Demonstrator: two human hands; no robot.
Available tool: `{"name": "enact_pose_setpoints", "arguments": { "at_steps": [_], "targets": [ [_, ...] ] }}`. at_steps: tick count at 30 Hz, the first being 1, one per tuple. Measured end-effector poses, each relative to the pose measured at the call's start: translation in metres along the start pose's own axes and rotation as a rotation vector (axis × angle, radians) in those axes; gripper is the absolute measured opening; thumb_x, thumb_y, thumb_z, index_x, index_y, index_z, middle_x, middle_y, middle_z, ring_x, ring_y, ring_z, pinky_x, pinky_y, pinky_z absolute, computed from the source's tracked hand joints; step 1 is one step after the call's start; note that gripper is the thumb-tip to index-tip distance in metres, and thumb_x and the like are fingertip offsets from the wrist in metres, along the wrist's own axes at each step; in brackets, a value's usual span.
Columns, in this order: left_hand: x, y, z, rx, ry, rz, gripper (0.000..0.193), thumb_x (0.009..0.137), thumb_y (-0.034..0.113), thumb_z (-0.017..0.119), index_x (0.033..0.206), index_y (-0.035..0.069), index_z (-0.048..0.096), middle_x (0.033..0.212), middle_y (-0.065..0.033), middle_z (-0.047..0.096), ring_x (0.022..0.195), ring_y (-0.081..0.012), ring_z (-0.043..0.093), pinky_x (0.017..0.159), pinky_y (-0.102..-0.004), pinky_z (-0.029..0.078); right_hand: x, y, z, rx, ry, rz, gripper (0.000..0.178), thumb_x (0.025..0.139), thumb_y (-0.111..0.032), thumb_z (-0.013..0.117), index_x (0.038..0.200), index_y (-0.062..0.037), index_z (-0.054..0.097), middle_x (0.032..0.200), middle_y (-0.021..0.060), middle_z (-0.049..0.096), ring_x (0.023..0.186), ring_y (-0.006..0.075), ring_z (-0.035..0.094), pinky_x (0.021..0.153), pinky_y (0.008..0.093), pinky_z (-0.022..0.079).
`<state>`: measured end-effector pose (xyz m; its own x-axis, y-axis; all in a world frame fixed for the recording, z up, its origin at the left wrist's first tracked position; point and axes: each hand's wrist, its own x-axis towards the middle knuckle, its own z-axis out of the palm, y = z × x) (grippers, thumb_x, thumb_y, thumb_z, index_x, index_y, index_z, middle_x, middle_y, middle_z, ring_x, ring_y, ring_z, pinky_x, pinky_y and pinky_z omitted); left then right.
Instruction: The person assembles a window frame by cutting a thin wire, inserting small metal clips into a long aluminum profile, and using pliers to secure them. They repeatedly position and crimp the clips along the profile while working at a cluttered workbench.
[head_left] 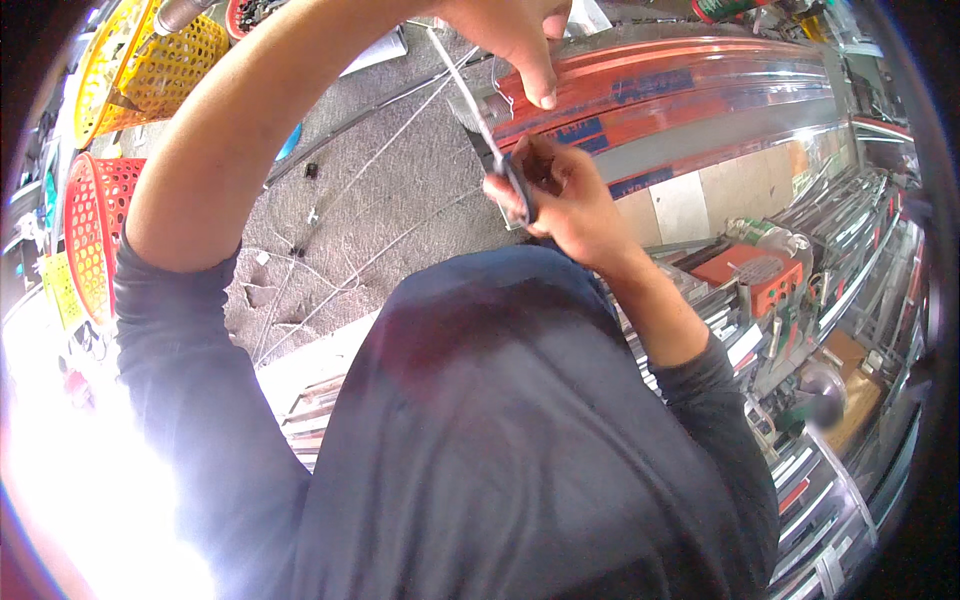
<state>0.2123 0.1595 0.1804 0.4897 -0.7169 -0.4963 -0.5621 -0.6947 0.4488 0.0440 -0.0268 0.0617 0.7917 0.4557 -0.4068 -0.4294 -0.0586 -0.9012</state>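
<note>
My right hand (570, 205) is closed around the dark handle of a long, thin, pale-bladed tool (470, 95). Its blade slants up and left over the grey work surface (350, 190); whether it is one blade or a pair of scissors I cannot make out. My left hand (510, 35) reaches across from the left at the top edge, which cuts part of it off. One of its digits points down, apart from the others, above orange-red wrapped profiles (650, 85). I see nothing held in it.
Yellow (165, 65) and red (95, 225) perforated baskets stand at left. Thin white cords (345, 275) lie on the grey surface. At right are an orange box (755, 275), a clear plastic bottle (775, 240) and many long metal strips (860, 290).
</note>
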Motion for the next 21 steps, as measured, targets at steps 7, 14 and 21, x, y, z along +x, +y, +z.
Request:
{"name": "enact_pose_setpoints", "arguments": {
  "at_steps": [7,14,21],
  "targets": [
    [0.022,-0.043,0.036,-0.063,0.108,0.038,0.044,0.083,0.043,0.096,0.084,0.002,0.08,0.077,-0.0117,0.079,0.077,-0.0261,0.077,0.071,-0.046,0.058,-0.028,-0.01,-0.039,-0.599,-0.335,0.002,0.033,0.085,-0.024,0.1,0.097,-0.0028,0.078,0.083,0.0037,0.077,0.076,0.0124,0.068,0.071,0.0347,0.055],
    [0.026,-0.081,0.113,-0.255,0.424,0.002,0.044,0.085,0.04,0.096,0.083,0.002,0.074,0.088,-0.0168,0.079,0.086,-0.0274,0.077,0.076,-0.0464,0.056,-0.029,-0.048,-0.108,-0.24,0.236,-0.185,0.035,0.087,-0.009,0.101,0.104,-0.0051,0.071,0.092,0.0043,0.078,0.085,0.0121,0.077,0.065,0.0251,0.057],
    [0.017,-0.075,0.164,-0.509,0.753,-0.145,0.042,0.084,0.039,0.095,0.102,0.002,0.084,0.102,-0.0198,0.082,0.101,-0.0371,0.08,0.091,-0.0468,0.061,0.138,-0.085,-0.142,-0.998,0.27,-0.431,0.031,0.087,-0.016,0.099,0.089,-0.0005,0.072,0.077,0.0142,0.076,0.07,0.0181,0.068,0.068,0.0375,0.055]
  ]
}}
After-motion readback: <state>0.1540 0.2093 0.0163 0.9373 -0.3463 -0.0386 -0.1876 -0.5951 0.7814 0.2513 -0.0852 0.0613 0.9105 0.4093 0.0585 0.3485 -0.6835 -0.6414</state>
